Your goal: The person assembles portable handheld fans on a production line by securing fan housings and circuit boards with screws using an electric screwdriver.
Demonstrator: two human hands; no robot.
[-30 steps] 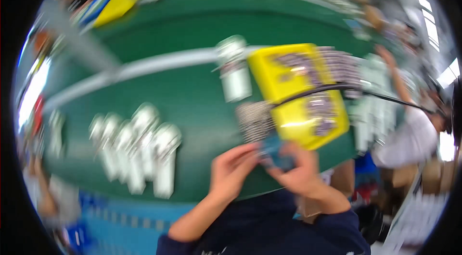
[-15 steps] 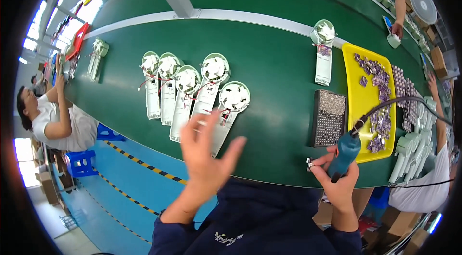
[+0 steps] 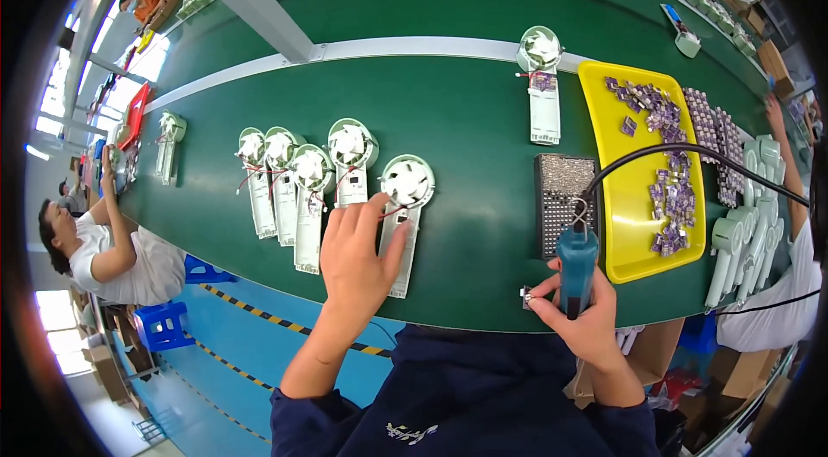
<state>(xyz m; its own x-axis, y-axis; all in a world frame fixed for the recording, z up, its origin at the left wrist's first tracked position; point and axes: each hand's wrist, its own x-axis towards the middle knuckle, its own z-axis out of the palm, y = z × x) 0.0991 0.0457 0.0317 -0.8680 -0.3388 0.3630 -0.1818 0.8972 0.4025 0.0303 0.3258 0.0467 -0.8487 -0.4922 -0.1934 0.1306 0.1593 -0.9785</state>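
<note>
And here's the left hand (image 3: 358, 252), fingers and thumb parted, over the near edge of the rightmost handheld fan housing (image 3: 411, 237) in its cluster; whether skin meets plastic, one cannot tell. Four more open fan housings (image 3: 309, 228) fan out just to its left, white blades up, red wires trailing, all on the green worktable (image 3: 479, 164). Over to the right hand (image 3: 586, 306), well apart from the left: it's wrapped around a teal electric screwdriver (image 3: 576, 267), black cable (image 3: 664, 147) arching away, while thumb and fingertip pinch a small part (image 3: 527, 297), too small to make out. Just beyond sits a black screw tray (image 3: 540, 215), and right beside that a yellow tray (image 3: 634, 228) with loose purple circuit boards (image 3: 677, 194). Another fan housing (image 3: 543, 103) lies alone beyond the screw tray.
</note>
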